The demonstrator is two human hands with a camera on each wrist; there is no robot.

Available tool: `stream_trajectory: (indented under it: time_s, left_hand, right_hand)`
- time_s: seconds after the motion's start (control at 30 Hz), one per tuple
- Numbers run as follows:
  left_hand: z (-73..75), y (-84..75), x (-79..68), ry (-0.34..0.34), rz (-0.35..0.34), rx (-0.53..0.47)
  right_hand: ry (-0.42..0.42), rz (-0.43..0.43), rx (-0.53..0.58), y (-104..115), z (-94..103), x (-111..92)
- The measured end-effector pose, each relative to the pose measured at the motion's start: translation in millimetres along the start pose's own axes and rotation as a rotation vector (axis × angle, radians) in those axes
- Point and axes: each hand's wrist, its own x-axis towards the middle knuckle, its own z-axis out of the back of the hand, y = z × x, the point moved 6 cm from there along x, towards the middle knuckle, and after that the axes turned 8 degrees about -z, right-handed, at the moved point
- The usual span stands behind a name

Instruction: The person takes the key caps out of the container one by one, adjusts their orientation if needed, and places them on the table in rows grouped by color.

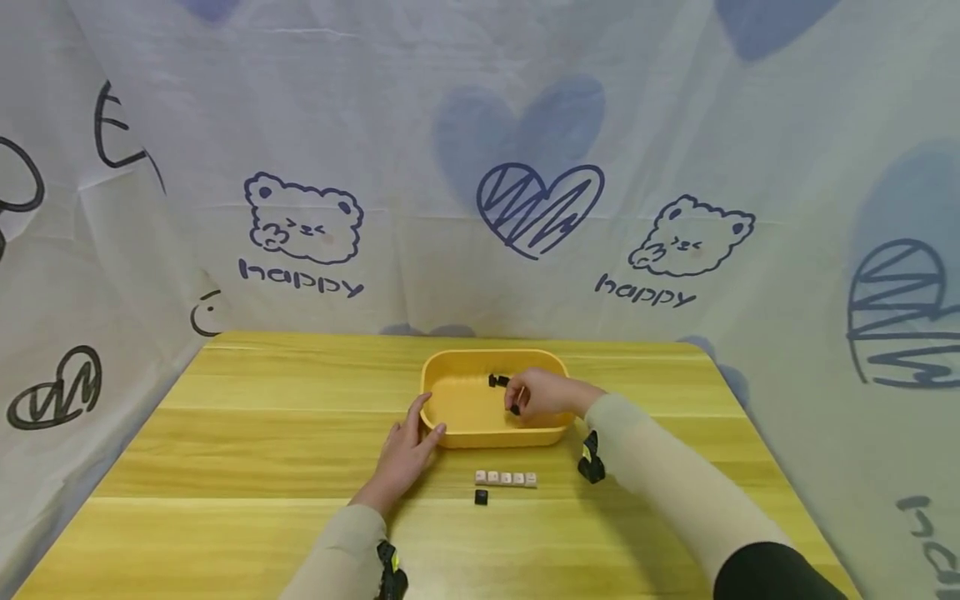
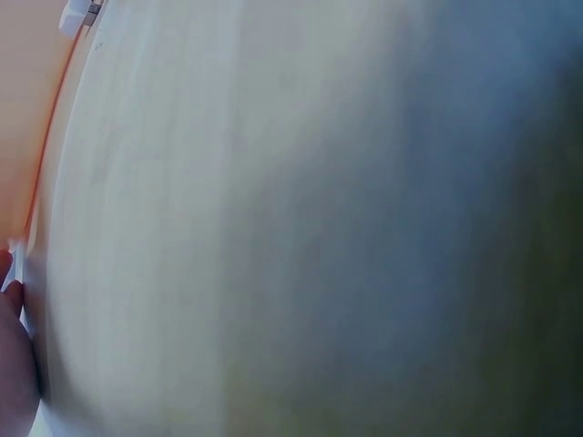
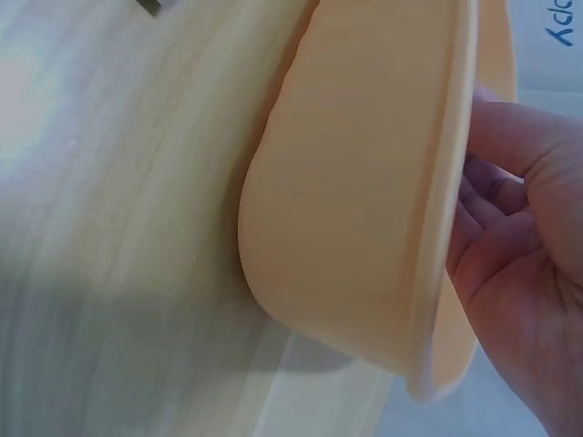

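A yellow plastic basin (image 1: 457, 427) stands on the table. Inside it, my right hand (image 1: 542, 392) pinches a small black keycap (image 1: 514, 409) between thumb and fingers, just over the basin floor. Other black keycaps (image 1: 502, 381) lie near the basin's back wall, partly behind that hand. In the right wrist view the basin's outer wall (image 3: 355, 173) hides my fingertips. My left hand (image 1: 405, 457) touches the basin's left rim with extended fingers, thumb at the front corner. Only part of that left hand (image 2: 14, 364) shows at the edge of the left wrist view.
In front of the basin lies a row of several white keycaps (image 1: 506, 478) with dark markings. A single black keycap (image 1: 481, 497) sits just nearer than the row. The wood-grain table (image 1: 247, 450) ends at a hanging printed cloth (image 1: 420, 250) behind and at both sides.
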Motion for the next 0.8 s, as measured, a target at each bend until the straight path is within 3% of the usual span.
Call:
stream_trajectory:
  time_s: [0.57, 0.8]
  left_hand:
    - [2.4, -2.4, -1.2, 0.003, -0.005, -0.006]
    - [2.0, -3.2, -1.2, -0.002, -0.032, 0.002]
  right_hand:
    - [-0.146, 0.068, 0.215, 3, 9.6, -41]
    - [-0.173, 0.076, 0.295, 10, -0.7, -60]
